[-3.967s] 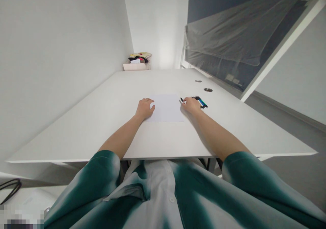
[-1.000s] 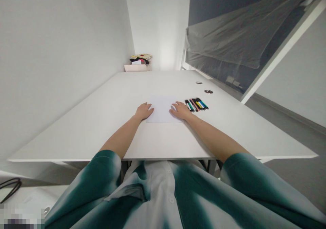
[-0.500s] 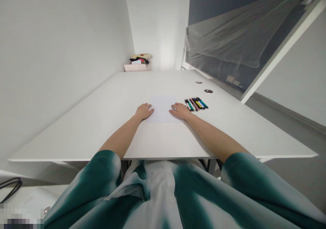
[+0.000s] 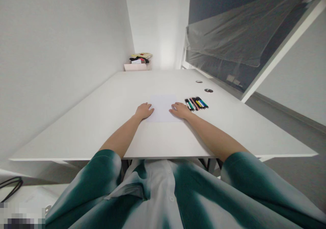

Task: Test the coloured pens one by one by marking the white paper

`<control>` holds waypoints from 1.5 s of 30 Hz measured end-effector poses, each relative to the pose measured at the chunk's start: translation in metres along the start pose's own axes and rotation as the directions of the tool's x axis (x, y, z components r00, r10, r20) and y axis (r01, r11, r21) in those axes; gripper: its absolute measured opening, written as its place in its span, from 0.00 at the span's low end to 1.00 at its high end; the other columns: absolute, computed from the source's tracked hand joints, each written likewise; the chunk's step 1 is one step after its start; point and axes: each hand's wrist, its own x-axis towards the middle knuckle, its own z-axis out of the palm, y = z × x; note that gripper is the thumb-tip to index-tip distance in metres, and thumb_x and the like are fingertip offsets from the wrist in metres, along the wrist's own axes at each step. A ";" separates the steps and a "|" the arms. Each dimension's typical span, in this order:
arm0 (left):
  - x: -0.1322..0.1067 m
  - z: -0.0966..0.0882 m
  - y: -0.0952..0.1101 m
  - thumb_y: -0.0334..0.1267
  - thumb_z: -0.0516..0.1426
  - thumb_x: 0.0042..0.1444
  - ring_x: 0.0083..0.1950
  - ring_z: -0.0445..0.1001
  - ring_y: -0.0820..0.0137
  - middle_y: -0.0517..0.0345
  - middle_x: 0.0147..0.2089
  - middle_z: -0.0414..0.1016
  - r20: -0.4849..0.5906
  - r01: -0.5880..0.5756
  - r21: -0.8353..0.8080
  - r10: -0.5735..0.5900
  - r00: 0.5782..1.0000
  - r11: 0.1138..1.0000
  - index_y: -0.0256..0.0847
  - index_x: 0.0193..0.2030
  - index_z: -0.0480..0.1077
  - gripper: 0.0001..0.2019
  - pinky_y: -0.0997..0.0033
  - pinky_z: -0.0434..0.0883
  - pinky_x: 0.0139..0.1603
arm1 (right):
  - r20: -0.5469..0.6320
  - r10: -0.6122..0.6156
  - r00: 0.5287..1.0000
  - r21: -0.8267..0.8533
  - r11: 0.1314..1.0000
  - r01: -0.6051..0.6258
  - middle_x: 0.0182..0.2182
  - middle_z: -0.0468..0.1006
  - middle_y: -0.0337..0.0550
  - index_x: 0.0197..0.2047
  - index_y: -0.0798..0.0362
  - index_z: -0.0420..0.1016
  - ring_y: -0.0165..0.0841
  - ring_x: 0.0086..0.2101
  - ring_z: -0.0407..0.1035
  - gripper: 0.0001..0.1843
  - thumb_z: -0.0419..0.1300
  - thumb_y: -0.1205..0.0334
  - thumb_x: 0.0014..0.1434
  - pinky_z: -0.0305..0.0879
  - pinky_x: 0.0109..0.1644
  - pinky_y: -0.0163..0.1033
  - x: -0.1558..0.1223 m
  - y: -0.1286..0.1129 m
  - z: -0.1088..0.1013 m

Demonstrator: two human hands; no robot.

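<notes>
Paper sheet [image 4: 163,107], plain, white and rectangular, is lying flat on a smooth white tabletop [image 4: 107,130], near the table's front edge. The left hand [image 4: 144,111] is held open and palm down, with its fingertips at the sheet's left edge. The right hand [image 4: 180,110] is also open and palm down, with its fingers [image 4: 173,108] spread over the sheet's right part. Nothing is gripped by either hand.

Just to the right of the sheet, slim plastic markers [image 4: 196,104] are laid side by side in a tight row, their barrels and caps mixed in black, green, pink, yellow and blue. Beyond the sheet, two round metal grommets [image 4: 208,90] are set into the tabletop toward the right. Far past the sheet, a pale cardboard box [image 4: 137,67] is heaped with crumpled cloth. To the right of the sheet, a dark board [image 4: 224,25] in a white frame is draped with creased, translucent plastic film. Below the sheet, mottled green-and-white shirt sleeves [image 4: 105,168] are seen.
</notes>
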 end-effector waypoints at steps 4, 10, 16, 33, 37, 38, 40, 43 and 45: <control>-0.001 -0.002 0.001 0.52 0.45 0.66 0.71 0.59 0.60 0.47 0.71 0.60 0.019 0.007 0.021 -0.007 1.000 1.000 0.42 0.67 0.63 0.28 0.61 0.56 0.69 | 0.007 -0.001 1.000 0.002 1.000 0.001 0.63 0.66 0.55 0.61 0.52 0.69 0.47 0.61 0.60 0.28 0.48 0.46 0.67 0.57 0.62 0.49 0.000 -0.001 -0.001; -0.003 -0.003 0.002 0.52 0.45 0.66 0.71 0.58 0.58 0.45 0.71 0.58 0.021 0.019 0.008 -0.019 1.000 1.000 0.40 0.67 0.62 0.28 0.61 0.56 0.69 | 0.014 0.004 1.000 0.005 1.000 -0.004 0.62 0.67 0.55 0.61 0.51 0.69 0.48 0.61 0.60 0.27 0.48 0.46 0.67 0.57 0.62 0.51 0.000 -0.001 -0.001; -0.004 -0.003 0.002 0.52 0.45 0.66 0.71 0.57 0.59 0.45 0.71 0.58 0.029 0.021 0.010 -0.021 0.999 1.000 0.40 0.67 0.61 0.28 0.62 0.55 0.70 | 0.008 0.009 1.000 0.019 1.000 -0.009 0.63 0.66 0.54 0.61 0.51 0.70 0.48 0.61 0.60 0.27 0.48 0.46 0.66 0.57 0.62 0.50 0.000 -0.002 -0.001; -0.003 0.000 -0.001 0.52 0.46 0.66 0.71 0.59 0.60 0.46 0.71 0.60 0.007 0.022 -0.010 -0.022 1.000 1.000 0.40 0.66 0.63 0.27 0.62 0.56 0.69 | 0.012 0.010 1.000 0.019 1.000 -0.010 0.63 0.66 0.55 0.62 0.52 0.69 0.49 0.60 0.61 0.28 0.48 0.46 0.66 0.58 0.61 0.51 0.000 -0.002 0.000; -0.001 0.003 -0.005 0.52 0.48 0.65 0.69 0.61 0.60 0.47 0.69 0.63 -0.032 0.006 -0.029 -0.007 0.999 1.000 0.40 0.64 0.65 0.27 0.63 0.58 0.68 | 0.010 0.020 1.000 0.022 1.000 -0.020 0.64 0.65 0.53 0.63 0.50 0.68 0.49 0.61 0.60 0.29 0.47 0.45 0.65 0.57 0.62 0.52 0.002 0.000 0.002; -0.001 0.004 -0.005 0.51 0.48 0.65 0.68 0.62 0.60 0.48 0.68 0.64 -0.041 0.003 -0.035 -0.004 0.999 0.999 0.41 0.64 0.66 0.26 0.63 0.59 0.68 | 0.011 0.021 1.000 0.022 1.000 -0.021 0.64 0.64 0.53 0.63 0.50 0.68 0.49 0.61 0.59 0.29 0.47 0.45 0.65 0.57 0.62 0.52 0.003 0.000 0.003; -0.001 0.004 -0.005 0.51 0.47 0.65 0.66 0.64 0.60 0.50 0.67 0.66 -0.053 0.001 -0.041 -0.003 0.999 0.999 0.42 0.62 0.67 0.25 0.62 0.61 0.66 | 0.012 0.020 1.000 0.020 1.000 -0.020 0.64 0.64 0.53 0.63 0.50 0.68 0.49 0.61 0.60 0.29 0.47 0.45 0.65 0.56 0.62 0.52 0.003 -0.001 0.002; -0.003 0.003 -0.004 0.51 0.47 0.65 0.63 0.67 0.59 0.51 0.65 0.69 -0.076 0.018 -0.034 -0.020 0.997 0.999 0.42 0.61 0.68 0.24 0.60 0.64 0.63 | 0.013 0.022 1.000 0.017 1.000 -0.023 0.64 0.65 0.53 0.63 0.49 0.69 0.50 0.61 0.60 0.29 0.47 0.45 0.65 0.56 0.62 0.53 0.002 -0.003 0.002; -0.004 0.001 -0.003 0.51 0.46 0.65 0.61 0.68 0.58 0.49 0.63 0.70 -0.096 0.043 -0.033 -0.046 0.994 0.999 0.41 0.60 0.68 0.24 0.58 0.65 0.62 | 0.011 0.033 0.999 0.024 0.999 -0.033 0.64 0.64 0.53 0.63 0.49 0.68 0.50 0.61 0.60 0.30 0.46 0.44 0.66 0.56 0.62 0.54 0.001 -0.004 0.002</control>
